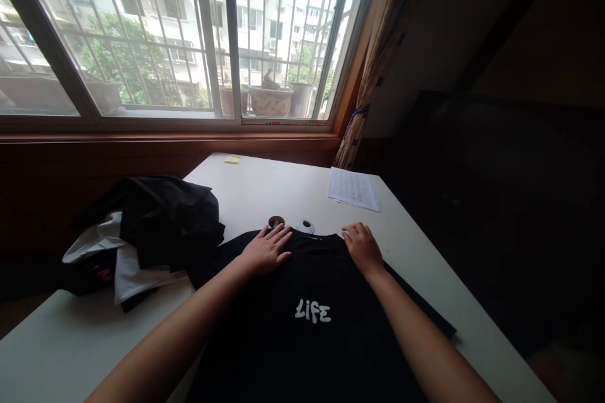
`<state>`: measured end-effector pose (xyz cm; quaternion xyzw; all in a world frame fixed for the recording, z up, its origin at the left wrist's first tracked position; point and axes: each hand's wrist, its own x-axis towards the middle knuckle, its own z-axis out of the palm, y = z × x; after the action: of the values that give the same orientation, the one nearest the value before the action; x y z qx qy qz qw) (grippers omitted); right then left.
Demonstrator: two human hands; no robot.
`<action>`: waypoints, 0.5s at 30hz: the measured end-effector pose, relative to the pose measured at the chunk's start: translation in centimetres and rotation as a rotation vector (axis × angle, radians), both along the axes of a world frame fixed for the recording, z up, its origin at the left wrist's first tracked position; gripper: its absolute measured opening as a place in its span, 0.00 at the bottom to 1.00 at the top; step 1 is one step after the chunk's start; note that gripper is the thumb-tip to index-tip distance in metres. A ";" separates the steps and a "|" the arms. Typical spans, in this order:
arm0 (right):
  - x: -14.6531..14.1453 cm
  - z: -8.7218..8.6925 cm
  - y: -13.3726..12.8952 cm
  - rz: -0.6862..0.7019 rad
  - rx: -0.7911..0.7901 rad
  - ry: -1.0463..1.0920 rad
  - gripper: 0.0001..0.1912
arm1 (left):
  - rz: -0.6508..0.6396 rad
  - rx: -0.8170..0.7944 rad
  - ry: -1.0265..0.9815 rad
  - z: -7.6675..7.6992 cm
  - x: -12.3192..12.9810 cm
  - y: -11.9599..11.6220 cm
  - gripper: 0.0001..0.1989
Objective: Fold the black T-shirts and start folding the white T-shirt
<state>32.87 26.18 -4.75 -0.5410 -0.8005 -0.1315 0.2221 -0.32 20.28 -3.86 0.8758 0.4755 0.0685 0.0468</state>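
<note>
T-shirt (314,277) on table (269,182), both hands (267,250) near neckline (314,237)

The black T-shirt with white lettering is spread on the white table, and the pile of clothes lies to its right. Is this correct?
Not entirely: the pile of clothes lies to the left of the black T-shirt, as the head view shows. The white lettering and the white table are correct.

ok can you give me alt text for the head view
A person's left hand, flat, and right hand, fingers bent, are at either side of the neckline of a black shirt with white lettering, spread on a white table. A heap of black and white clothing sits to the left, with a barred window beyond.
</note>
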 end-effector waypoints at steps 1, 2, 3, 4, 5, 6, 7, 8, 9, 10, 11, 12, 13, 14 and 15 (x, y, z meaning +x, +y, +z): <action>0.6 0.2 -0.5 0.038 -0.009 0.008 0.12 | 0.001 -0.001 0.005 0.0 0.0 0.0 0.33; 1.2 0.4 -1.2 0.085 -0.026 0.017 0.13 | 0.003 -0.001 0.009 0.0 0.0 0.0 0.33; 1.8 0.5 -1.8 0.136 -0.053 0.027 0.13 | 0.006 0.001 0.012 -0.1 0.0 0.1 0.34; 2.5 0.6 -2.6 0.184 -0.088 0.035 0.14 | 0.007 0.004 0.013 -0.2 0.0 0.2 0.33; 3.2 0.6 -3.4 0.219 -0.128 0.040 0.14 | 0.009 0.010 0.010 -0.3 0.0 0.2 0.33; 3.8 0.5 -4.2 0.234 -0.170 0.040 0.15 | 0.010 0.017 0.004 -0.4 0.0 0.3 0.33; 4.6 0.4 -5.0 0.237 -0.211 0.037 0.16 | 0.009 0.024 -0.004 -0.6 -0.1 0.3 0.33; 5.4 0.1 -5.8 0.227 -0.250 0.033 0.18 | 0.007 0.031 -0.013 -0.7 -0.1 0.4 0.33; 6.2 -0.2 -6.6 0.209 -0.285 0.032 0.20 | 0.005 0.037 -0.022 -0.8 -0.1 0.4 0.33; 7.2 -0.6 -7.2 0.187 -0.311 0.036 0.21 | 0.005 0.042 -0.030 -0.9 -0.1 0.4 0.33; 8.2 -1.0 -7.8 0.164 -0.330 0.047 0.22 | 0.004 0.045 -0.036 -1.0 -0.1 0.4 0.33; 9.3 -1.5 -8.2 0.144 -0.338 0.065 0.23 | 0.004 0.048 -0.041 -1.0 -0.2 0.4 0.32; 10.4 -1.9 -8.5 0.125 -0.337 0.088 0.24 | 0.003 0.050 -0.044 -1.0 -0.2 0.4 0.32; 11.5 -2.2 -8.7 0.107 -0.330 0.111 0.24 | 0.002 0.051 -0.046 -1.0 -0.2 0.4 0.32; 12.4 -2.6 -8.8 0.091 -0.319 0.132 0.23 | 0.000 0.050 -0.045 -1.0 -0.1 0.4 0.32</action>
<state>45.31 17.34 -7.32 -0.5401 -0.8185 0.0432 0.1912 -0.47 20.64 -4.86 0.8749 0.4725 0.1001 0.0356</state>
